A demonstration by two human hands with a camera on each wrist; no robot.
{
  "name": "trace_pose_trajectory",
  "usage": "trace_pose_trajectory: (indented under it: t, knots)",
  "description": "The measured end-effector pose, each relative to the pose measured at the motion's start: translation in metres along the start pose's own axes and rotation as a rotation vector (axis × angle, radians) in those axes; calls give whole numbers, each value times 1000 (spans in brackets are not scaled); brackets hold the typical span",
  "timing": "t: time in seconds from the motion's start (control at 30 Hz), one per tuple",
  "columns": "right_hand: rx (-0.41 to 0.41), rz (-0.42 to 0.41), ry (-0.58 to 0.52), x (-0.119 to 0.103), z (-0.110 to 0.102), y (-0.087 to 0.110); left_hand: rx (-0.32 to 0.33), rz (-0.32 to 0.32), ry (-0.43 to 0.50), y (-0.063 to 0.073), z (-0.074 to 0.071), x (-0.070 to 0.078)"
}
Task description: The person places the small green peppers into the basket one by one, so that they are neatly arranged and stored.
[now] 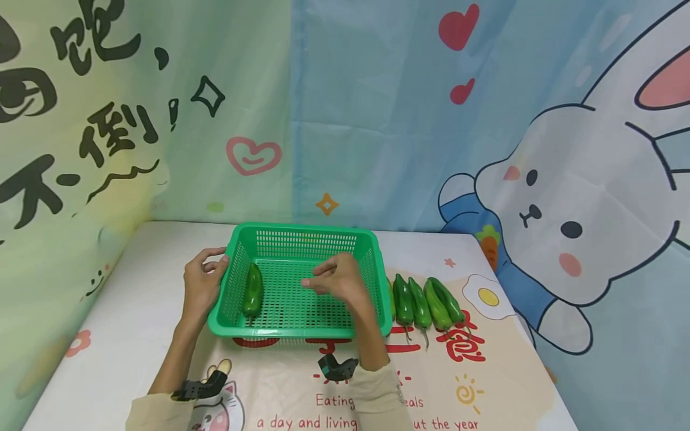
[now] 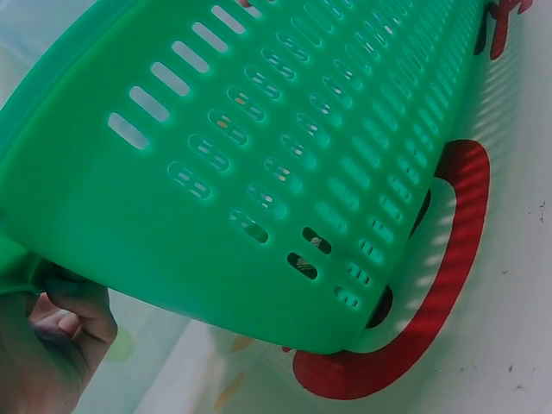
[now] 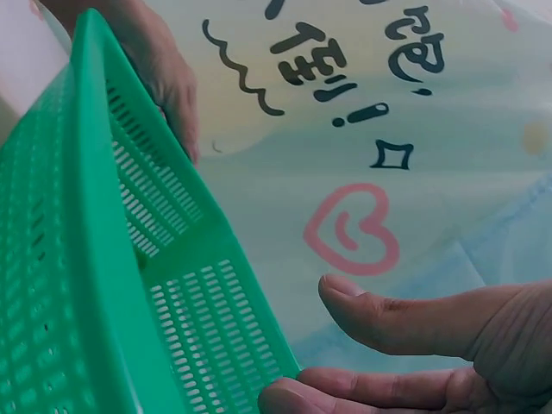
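Observation:
A green plastic basket with slotted walls stands on the table. One green pepper lies lengthwise inside it, near the left wall. My left hand holds the basket's left rim; the left wrist view shows its fingers curled at the rim's edge. Over the right half of the basket hovers my right hand, holding nothing. In the right wrist view its thumb and fingers are apart and loosely extended. To the right of the basket, several green peppers lie side by side, stems toward me.
A printed cloth with lettering and cartoon drawings covers the table. Behind the table hangs a curtain with a rabbit and hearts. Each wrist wears a dark strap.

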State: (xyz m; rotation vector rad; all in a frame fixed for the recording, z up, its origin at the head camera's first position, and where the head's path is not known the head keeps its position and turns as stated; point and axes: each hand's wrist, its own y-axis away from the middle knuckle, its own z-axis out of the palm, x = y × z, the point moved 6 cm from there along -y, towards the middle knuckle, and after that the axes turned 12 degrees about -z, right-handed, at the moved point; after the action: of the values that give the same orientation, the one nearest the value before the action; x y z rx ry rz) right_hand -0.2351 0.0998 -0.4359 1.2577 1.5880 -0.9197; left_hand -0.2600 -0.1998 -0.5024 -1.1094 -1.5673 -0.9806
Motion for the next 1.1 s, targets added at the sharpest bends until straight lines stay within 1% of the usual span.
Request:
trace_pose_trajectory:
  t: [0.13,0.33,0.63,0.8,1.1]
  knots:
    - [14,8,2,0,-7,2,-8,-7,-5,1,1,0]
    - [34,31,-7,6,-16,5,-8,-14,-7,1,1,0]
    - [51,23,-21,9,-32,10,-5,-2,-6,1,0,0]
    - [44,16,0,10,-43,14,-4,2,-11,2,0,0]
    - [77,40,52,17,-60,19,-7,-2,-10,1,0,1]
